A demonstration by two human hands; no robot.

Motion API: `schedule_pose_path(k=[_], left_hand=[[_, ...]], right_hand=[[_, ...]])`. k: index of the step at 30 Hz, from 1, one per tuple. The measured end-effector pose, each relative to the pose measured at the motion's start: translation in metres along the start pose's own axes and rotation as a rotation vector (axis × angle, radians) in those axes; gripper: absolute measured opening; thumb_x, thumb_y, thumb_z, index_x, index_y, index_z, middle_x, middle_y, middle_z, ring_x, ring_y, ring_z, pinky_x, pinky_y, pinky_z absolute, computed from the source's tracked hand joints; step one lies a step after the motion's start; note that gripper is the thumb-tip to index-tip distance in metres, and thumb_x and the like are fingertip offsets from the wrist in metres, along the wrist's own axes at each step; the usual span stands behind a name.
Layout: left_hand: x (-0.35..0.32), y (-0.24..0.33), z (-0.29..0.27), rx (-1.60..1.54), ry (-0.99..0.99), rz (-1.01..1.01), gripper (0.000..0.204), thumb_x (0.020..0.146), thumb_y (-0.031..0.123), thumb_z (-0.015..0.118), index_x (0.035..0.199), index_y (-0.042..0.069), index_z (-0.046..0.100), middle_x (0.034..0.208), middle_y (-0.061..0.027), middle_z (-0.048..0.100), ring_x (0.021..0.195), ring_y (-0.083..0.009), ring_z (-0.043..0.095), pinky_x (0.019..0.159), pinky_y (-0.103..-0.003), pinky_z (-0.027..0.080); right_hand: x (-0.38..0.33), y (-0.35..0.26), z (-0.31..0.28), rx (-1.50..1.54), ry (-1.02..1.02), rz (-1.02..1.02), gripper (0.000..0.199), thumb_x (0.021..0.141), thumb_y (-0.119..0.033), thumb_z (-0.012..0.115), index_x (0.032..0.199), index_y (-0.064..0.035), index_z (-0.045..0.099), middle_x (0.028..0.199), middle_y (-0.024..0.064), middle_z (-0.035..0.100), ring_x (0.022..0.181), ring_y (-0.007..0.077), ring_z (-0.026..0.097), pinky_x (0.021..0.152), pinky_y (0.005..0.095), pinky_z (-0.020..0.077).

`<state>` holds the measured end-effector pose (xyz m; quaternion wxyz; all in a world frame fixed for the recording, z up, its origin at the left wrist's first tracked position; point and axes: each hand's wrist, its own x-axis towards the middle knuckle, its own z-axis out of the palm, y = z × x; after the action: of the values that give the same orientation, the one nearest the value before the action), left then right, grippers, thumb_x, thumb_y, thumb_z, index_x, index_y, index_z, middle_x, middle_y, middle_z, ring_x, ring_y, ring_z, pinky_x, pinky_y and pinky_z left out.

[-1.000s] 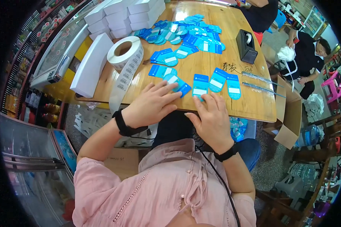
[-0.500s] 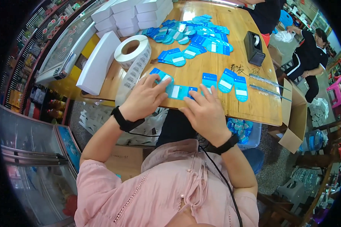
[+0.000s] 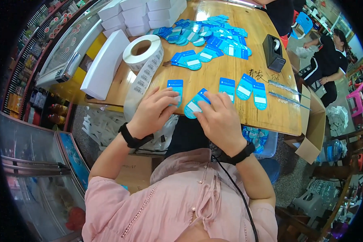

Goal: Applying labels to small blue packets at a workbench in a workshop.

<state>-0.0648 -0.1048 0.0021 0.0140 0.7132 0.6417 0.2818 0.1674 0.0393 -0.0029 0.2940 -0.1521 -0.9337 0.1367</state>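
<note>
Left hand [image 3: 151, 111]: fingers lightly curled and close together, tips on the left card near the near edge of the table [image 3: 250, 117]; whether it pinches, I cannot tell.
Left card [image 3: 175, 85]: long axis roughly square to the near edge, dark-blue end toward the far edge, lower part hidden by fingers.
Right hand [image 3: 222, 121]: fingers bent, slightly apart, touching the slanted card's right side; its grip I cannot tell.
Slanted card [image 3: 194, 106]: at the near edge, between the hands; long axis diagonal, dark-blue end toward the far right corner, rounded light-blue end toward the near left.
Three cards [image 3: 260, 99]: right of the right hand, dark-blue ends toward the far edge, the outer two angled and touching.
Card pile [image 3: 230, 40]: toward the far edge, ends pointing many ways.
Label roll [image 3: 153, 49]: by the left edge.
Tape dispenser [image 3: 274, 54]: by the right edge.
</note>
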Motion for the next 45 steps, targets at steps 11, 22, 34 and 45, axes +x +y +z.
schedule_pose_path(k=[11,22,34,45], left_hand=[[0.012,0.024,0.022,0.189,-0.126,0.081,0.052,0.103,0.033,0.071,0.15,0.013,0.061,0.159,-0.0074,0.058,0.15,-0.03,0.051,0.127,-0.058,0.032],[0.01,0.017,0.026,0.17,-0.007,0.068,0.047,0.105,0.033,0.068,0.145,0.009,0.064,0.158,-0.0093,0.059,0.149,-0.0326,0.052,0.127,-0.055,0.032],[0.038,0.064,0.046,0.096,0.108,0.138,0.05,0.097,0.036,0.076,0.14,0.012,0.067,0.134,-0.0087,0.063,0.129,-0.0315,0.057,0.113,-0.051,0.039],[0.043,0.045,0.057,0.181,0.049,0.198,0.047,0.096,0.029,0.077,0.14,0.012,0.068,0.148,-0.0072,0.066,0.14,-0.0318,0.058,0.121,-0.053,0.037]], right_hand=[[-0.02,0.026,-0.018,-0.141,-0.018,0.07,0.04,0.1,-0.023,0.075,0.134,-0.0021,0.071,0.144,0.02,0.067,0.139,0.0437,0.058,0.121,0.0568,0.0408],[-0.036,0.052,-0.055,-0.213,-0.034,0.175,0.038,0.103,-0.032,0.073,0.131,-0.0068,0.075,0.142,0.0181,0.07,0.142,0.043,0.058,0.125,0.0604,0.034],[-0.062,0.073,-0.07,-0.243,0.017,0.365,0.033,0.104,-0.024,0.073,0.133,-0.0073,0.074,0.144,0.019,0.069,0.141,0.0447,0.058,0.124,0.0568,0.0367],[-0.209,0.215,-0.12,0.18,1.085,0.862,0.033,0.111,-0.028,0.064,0.093,-0.0013,0.072,0.086,0.004,0.072,0.078,0.0156,0.064,0.078,0.0318,0.0535]])
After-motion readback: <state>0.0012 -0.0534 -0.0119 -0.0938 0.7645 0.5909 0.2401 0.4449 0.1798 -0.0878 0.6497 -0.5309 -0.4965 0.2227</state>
